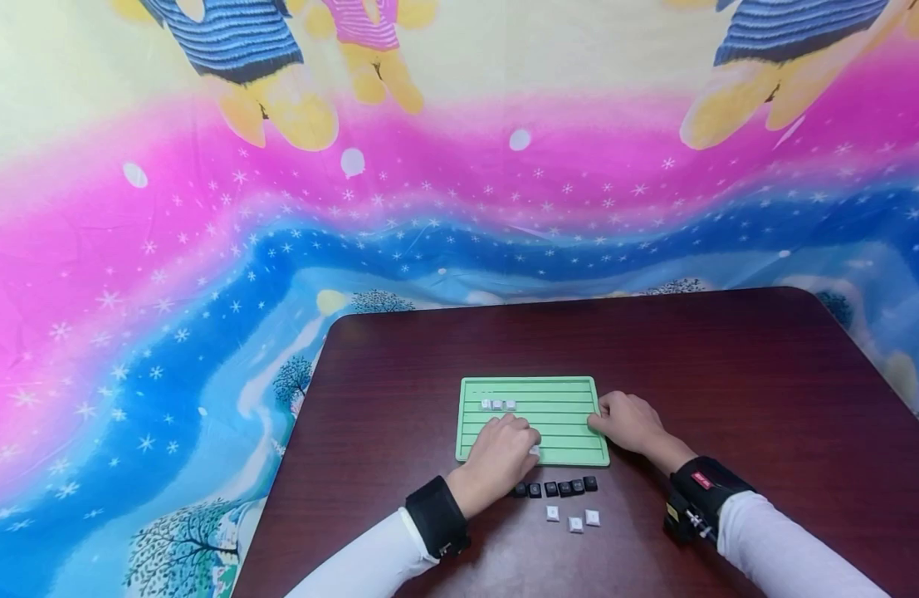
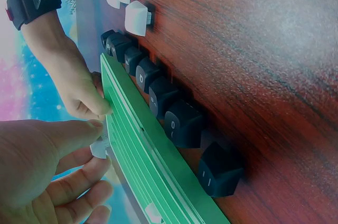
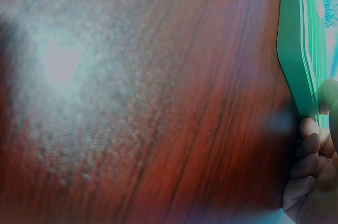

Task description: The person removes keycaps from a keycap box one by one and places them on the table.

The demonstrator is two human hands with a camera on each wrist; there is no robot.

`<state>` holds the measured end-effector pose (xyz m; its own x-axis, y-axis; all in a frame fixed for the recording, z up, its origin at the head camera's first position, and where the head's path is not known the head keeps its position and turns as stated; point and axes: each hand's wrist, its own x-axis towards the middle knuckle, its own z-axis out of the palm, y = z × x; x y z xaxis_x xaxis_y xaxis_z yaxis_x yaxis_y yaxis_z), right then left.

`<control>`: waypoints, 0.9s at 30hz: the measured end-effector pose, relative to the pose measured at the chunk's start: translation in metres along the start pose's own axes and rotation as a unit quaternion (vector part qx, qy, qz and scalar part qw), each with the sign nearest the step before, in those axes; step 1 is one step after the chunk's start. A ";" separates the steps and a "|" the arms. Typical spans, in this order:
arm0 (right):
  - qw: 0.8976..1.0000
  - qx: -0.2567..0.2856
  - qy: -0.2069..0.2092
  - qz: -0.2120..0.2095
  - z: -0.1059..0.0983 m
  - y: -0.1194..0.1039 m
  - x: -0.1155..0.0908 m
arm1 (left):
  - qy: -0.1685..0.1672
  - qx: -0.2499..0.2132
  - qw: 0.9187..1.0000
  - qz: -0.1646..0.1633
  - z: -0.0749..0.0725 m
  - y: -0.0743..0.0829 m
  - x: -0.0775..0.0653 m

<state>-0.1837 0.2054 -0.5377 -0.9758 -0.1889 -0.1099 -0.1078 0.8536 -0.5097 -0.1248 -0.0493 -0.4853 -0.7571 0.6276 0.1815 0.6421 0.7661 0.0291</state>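
A green grooved board point(image 1: 559, 430) lies on the table, with three white keycaps point(image 1: 497, 405) side by side at its upper left. Over the board's lower part, my left hand point(image 1: 498, 455) pinches a white keycap point(image 2: 99, 148) between thumb and fingers, as the left wrist view shows. My right hand point(image 1: 633, 422) grips the board's right edge, thumb on the top face and the other fingers curled against the side point(image 3: 309, 142).
Several black keycaps point(image 1: 565, 488) form a row just below the board's near edge. Nearer to me sit three loose white keycaps point(image 1: 575, 525). The dark wooden table point(image 1: 399, 374) meets a colourful printed cloth point(image 1: 429, 183) behind its far edge.
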 end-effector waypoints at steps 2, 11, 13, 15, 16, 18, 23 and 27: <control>1.000 0.001 0.000 0.000 0.000 0.000 0.000 | -0.002 -0.003 1.000 0.001 -0.001 0.001 -0.001; 1.000 0.000 0.004 -0.004 0.000 -0.001 -0.001 | 0.000 0.000 1.000 0.012 -0.002 0.005 -0.004; 1.000 0.000 0.004 -0.004 0.000 -0.001 -0.001 | 0.002 0.002 1.000 0.013 -0.002 0.005 -0.005; 1.000 0.000 0.004 -0.004 0.000 -0.001 -0.001 | 0.000 0.004 1.000 0.013 -0.002 0.006 -0.006; 1.000 -0.001 0.004 -0.004 0.000 -0.001 -0.001 | 0.000 0.005 1.000 0.013 -0.002 0.007 -0.006; 1.000 -0.001 0.004 -0.005 0.000 -0.001 -0.001 | -0.002 0.009 1.000 0.013 -0.002 0.007 -0.007; 1.000 0.000 0.004 -0.006 -0.001 -0.002 -0.002 | -0.001 0.014 1.000 0.017 -0.002 0.009 -0.009; 1.000 0.000 0.004 -0.006 -0.001 -0.002 -0.002 | -0.001 0.013 1.000 0.019 -0.002 0.010 -0.011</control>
<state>-0.1817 0.2045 -0.5356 -0.9761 -0.1943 -0.0971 -0.1186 0.8511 -0.5114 -0.1096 -0.0485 -0.4850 -0.7330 0.6558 0.1806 0.6664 0.7456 -0.0028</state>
